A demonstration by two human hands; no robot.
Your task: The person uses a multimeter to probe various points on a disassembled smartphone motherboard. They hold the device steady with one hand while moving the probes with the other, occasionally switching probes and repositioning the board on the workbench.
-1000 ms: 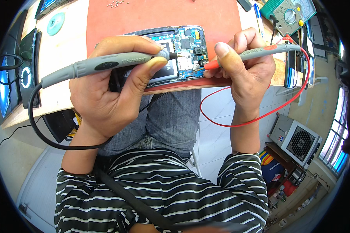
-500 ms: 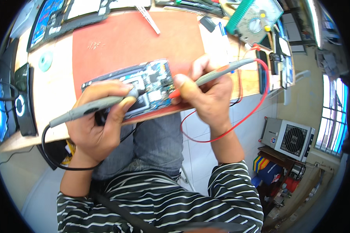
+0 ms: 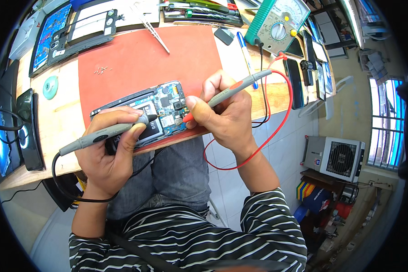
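An opened smartphone (image 3: 167,100), its circuit board and battery (image 3: 150,129) bare, lies tilted at the near edge of a red mat (image 3: 186,54). My left hand (image 3: 108,144) is closed around a grey test probe with a black tip (image 3: 93,138), whose point is over the board beside the battery. In my right hand (image 3: 229,113) is a grey probe with a red tip (image 3: 235,89), held like a pen, its point at the board's right edge. Whether either tip touches metal I cannot tell. A red lead (image 3: 289,102) loops from the right probe; a green analog multimeter (image 3: 279,29) stands at the far right.
White tweezers (image 3: 155,36) and several tiny slivers (image 3: 103,70) lie on the mat. A blue pen (image 3: 247,59) and a dark phone (image 3: 294,84) are to the right. At left are a round green case (image 3: 50,87) and a phone frame (image 3: 84,45). A tool tray (image 3: 201,13) stands at the back.
The whole view has shifted, so the bench sits a little further left and the multimeter shows more fully. Both hands still hold their probes over the phone board.
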